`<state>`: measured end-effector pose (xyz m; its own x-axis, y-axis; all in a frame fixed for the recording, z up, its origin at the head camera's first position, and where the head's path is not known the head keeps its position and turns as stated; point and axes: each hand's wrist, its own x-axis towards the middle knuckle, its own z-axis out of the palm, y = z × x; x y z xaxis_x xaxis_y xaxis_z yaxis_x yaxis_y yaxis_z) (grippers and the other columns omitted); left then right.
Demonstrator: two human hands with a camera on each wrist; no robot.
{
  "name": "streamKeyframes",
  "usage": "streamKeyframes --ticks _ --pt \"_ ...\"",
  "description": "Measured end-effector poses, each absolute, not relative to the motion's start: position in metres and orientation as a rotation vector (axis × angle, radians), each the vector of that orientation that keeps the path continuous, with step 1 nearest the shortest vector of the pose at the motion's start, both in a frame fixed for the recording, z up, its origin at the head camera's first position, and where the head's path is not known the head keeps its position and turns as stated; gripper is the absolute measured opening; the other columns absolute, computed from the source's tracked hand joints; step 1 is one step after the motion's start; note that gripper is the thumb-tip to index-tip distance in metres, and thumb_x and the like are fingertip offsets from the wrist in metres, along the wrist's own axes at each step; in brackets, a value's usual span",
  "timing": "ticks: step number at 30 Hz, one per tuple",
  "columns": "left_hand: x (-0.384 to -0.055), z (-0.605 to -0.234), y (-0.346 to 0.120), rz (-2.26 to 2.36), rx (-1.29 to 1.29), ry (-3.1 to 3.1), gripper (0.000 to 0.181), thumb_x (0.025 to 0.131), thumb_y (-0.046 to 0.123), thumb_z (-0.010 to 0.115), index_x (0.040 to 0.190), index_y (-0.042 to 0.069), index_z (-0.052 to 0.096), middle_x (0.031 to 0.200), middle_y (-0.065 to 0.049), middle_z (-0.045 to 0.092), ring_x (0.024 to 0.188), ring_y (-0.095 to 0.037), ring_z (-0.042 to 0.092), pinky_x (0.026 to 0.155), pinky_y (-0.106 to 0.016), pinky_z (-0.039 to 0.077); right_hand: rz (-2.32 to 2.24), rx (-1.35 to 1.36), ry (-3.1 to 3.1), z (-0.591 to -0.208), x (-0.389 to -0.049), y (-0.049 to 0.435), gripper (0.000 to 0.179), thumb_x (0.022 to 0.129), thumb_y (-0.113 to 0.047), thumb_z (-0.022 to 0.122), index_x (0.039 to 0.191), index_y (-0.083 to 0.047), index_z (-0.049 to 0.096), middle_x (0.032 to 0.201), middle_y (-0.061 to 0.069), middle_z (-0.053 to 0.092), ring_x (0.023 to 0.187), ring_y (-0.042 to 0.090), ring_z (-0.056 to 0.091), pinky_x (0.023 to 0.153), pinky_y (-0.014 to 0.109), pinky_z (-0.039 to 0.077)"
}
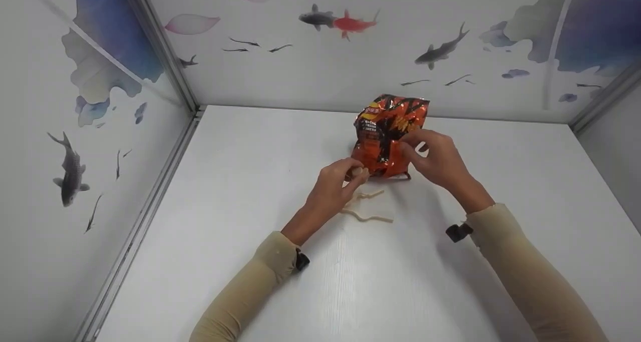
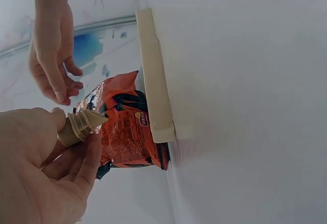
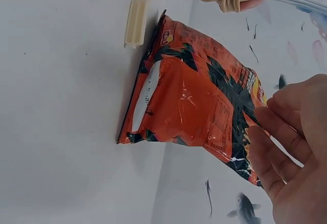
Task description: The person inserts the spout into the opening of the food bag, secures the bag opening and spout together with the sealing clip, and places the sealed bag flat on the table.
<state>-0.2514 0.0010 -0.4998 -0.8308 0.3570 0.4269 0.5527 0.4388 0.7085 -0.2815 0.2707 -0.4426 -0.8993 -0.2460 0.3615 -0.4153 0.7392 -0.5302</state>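
An orange and black snack bag (image 1: 383,136) stands upright on the white table. My left hand (image 1: 333,184) is in front of its lower left side. Between thumb and fingers it pinches a small beige plastic spout (image 2: 79,126) with a ridged collar and a slanted tip; the round opening at its other end shows in the right wrist view. My right hand (image 1: 440,156) is beside the bag's right side, its fingers (image 3: 278,132) loosely bent and holding nothing. Two strips of a beige bag clip (image 1: 368,217) lie on the table just in front of the bag.
White panels (image 1: 350,76) painted with fish and blue leaves rise behind and on the left of the table (image 1: 250,182). Metal rails (image 1: 165,182) run along the left edge and up the corners. The bag stands close to the back panel.
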Motion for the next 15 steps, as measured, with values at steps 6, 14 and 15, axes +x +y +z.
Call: streamKeyframes --ticks 6,14,15 --pt "-0.259 -0.495 0.005 -1.338 -0.785 -2.5 0.02 0.108 0.027 0.069 0.12 0.012 0.07 0.102 0.001 0.066 0.098 -0.008 0.065 0.09 -0.026 0.063 0.903 0.506 -2.651 -0.435 -0.292 0.271 0.018 0.106 -0.019 0.071 0.12 -0.008 0.076 0.107 0.009 0.078 0.099 0.024 0.07 0.092 0.048 0.061" --pt "-0.272 -0.486 0.007 -1.336 -0.752 -2.481 0.024 0.109 0.03 0.068 0.122 0.011 0.072 0.105 0.0 0.07 0.098 -0.009 0.066 0.086 -0.021 0.062 0.912 0.502 -2.643 -0.435 -0.302 0.271 0.024 0.106 -0.016 0.069 0.128 -0.006 0.071 0.112 0.009 0.073 0.103 0.024 0.066 0.095 0.047 0.058" --pt "-0.273 -0.486 0.007 -1.34 -0.746 -2.477 0.024 0.109 0.03 0.068 0.122 0.011 0.072 0.105 0.0 0.07 0.098 -0.008 0.067 0.085 -0.019 0.061 0.912 0.503 -2.643 -0.435 -0.303 0.271 0.025 0.106 -0.015 0.069 0.129 -0.006 0.07 0.113 0.009 0.072 0.105 0.025 0.066 0.096 0.048 0.058"
